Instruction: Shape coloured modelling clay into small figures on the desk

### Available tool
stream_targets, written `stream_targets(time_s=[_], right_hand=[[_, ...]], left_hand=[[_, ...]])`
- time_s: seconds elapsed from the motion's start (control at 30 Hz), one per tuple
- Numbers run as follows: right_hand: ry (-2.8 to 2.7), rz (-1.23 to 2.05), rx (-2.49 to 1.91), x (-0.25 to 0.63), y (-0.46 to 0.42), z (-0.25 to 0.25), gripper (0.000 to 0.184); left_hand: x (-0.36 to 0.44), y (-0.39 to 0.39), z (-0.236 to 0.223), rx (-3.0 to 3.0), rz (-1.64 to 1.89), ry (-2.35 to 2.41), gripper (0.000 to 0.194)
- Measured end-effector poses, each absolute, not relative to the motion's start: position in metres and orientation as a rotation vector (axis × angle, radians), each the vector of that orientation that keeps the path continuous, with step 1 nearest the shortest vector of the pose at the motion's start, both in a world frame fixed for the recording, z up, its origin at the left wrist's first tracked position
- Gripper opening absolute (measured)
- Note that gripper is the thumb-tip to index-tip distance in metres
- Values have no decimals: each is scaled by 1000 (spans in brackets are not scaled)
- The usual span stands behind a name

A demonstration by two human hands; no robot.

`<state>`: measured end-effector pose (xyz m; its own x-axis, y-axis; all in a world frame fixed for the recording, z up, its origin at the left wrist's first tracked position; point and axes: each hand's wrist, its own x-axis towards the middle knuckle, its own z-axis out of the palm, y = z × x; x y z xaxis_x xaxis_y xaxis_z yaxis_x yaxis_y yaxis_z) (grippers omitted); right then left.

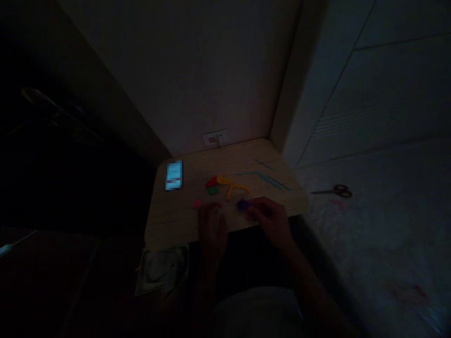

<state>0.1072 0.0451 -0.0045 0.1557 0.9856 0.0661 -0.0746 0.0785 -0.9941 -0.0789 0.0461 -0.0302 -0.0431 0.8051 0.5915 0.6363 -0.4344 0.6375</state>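
Note:
In dim light, my right hand [271, 217] pinches a dark purple lump of modelling clay [243, 204] at the front of the small wooden table [164, 225]. My left hand [212, 227] is over the table's front edge with its fingers bent. Blur and darkness hide whether anything is in those fingers. Beside it lies a flat pink piece of clay [196, 203]. Just beyond my hands are a red lump [211, 182], a green lump [213, 191] and a yellow-orange lump [222, 180]. Twisted yellow strands [237, 187] lie close by.
Thin blue sticks or strips [269, 180] lie at the table's right. A lit phone [174, 175] rests at its left. Behind is a wall socket [215, 138]. Scissors [334, 191] lie on a pale surface to the right. A shallow tray [144, 284] is below, at left.

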Motion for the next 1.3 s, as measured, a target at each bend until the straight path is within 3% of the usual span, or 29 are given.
stream_targets(time_s=[0.17,0.43,0.57,0.83,0.93,1.07,1.3], right_hand=[[-1214,1088,-1145,103,42,-1,24],[-1247,1284,-1111,107,41,-2,29],[-1465,1198,-1095,107,40,1,33],[-1758,1036,-1107,102,32,15,44],[-1760,1037,-1117,101,30,17,47],[-1590,1034,-1136,101,31,17,39],[-1400,988,-1164,106,34,15,30]], left_hand=[[-58,34,-2,2054,1506,1291,24],[-67,38,0,2024,1443,1201,19],[-71,38,-1,2130,1358,1218,26],[-71,35,3,2182,1422,1296,12],[-71,36,3,2079,1510,1282,10],[-68,36,-2,1761,1691,1320,26],[-58,32,-7,1306,1518,1396,26]])
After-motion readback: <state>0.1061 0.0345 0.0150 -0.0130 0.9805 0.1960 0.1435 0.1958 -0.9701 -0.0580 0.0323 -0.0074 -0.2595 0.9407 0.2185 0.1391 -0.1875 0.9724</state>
